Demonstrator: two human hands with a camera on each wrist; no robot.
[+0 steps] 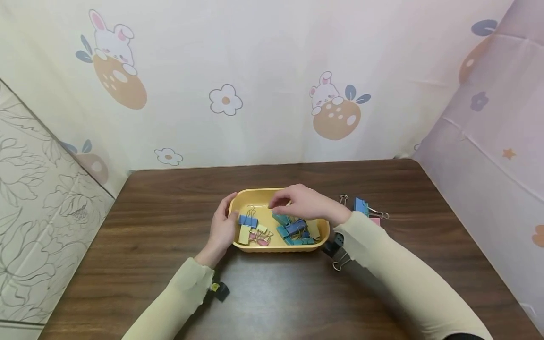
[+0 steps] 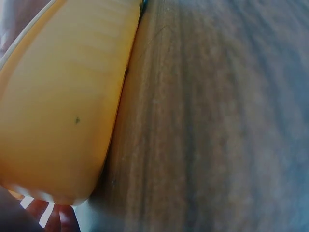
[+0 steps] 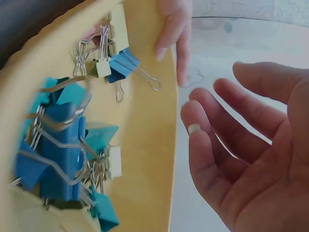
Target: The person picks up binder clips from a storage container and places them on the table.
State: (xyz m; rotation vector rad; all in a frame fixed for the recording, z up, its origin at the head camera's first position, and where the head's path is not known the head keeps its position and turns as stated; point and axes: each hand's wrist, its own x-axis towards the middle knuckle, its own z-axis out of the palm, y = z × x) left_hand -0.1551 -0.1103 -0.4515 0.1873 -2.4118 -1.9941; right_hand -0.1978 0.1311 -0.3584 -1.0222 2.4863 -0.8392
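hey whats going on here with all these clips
A person's left hand grips one end of a yellow tray while their right hand hovers over it, holding nothing. Inside, binder clips sit in two groups, the right one mostly teal and blue. More clips lie on the wooden table, beside the tray's right end.

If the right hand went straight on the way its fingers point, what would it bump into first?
The right hand would probably meet the blue binder clip in the left part of the yellow tray, though the hand's height is unclear.
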